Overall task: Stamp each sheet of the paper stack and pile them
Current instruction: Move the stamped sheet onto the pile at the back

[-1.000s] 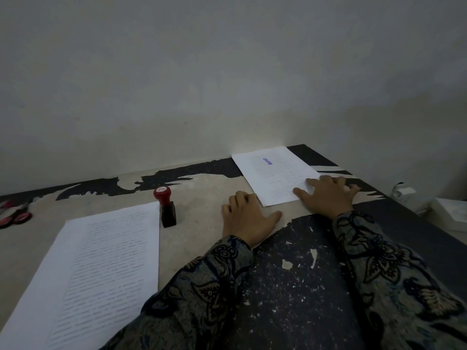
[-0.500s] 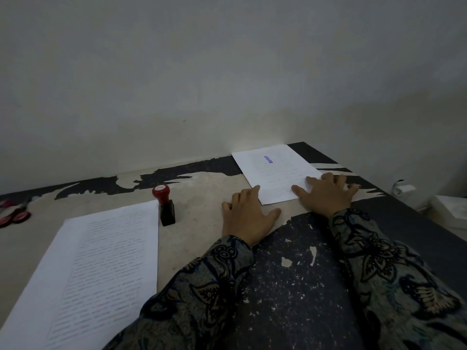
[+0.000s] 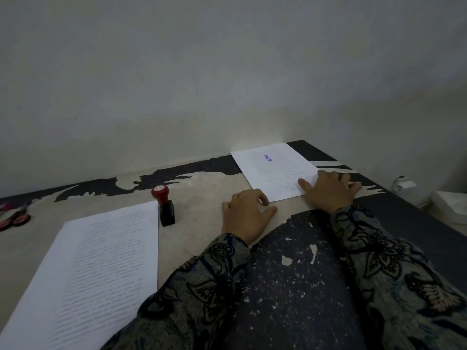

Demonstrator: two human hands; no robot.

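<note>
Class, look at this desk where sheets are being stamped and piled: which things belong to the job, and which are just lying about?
Belong to the job:
stamp, standing upright
unstamped paper stack
stamped sheet with a blue mark
left hand and right hand, resting at the stamped sheet's near edge

Just lying about:
red-handled scissors
white objects off the table's right side

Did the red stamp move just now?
No. The red stamp stands upright at the same spot, just off the top right corner of the paper stack, as it did a second ago. Neither hand touches it.
</note>
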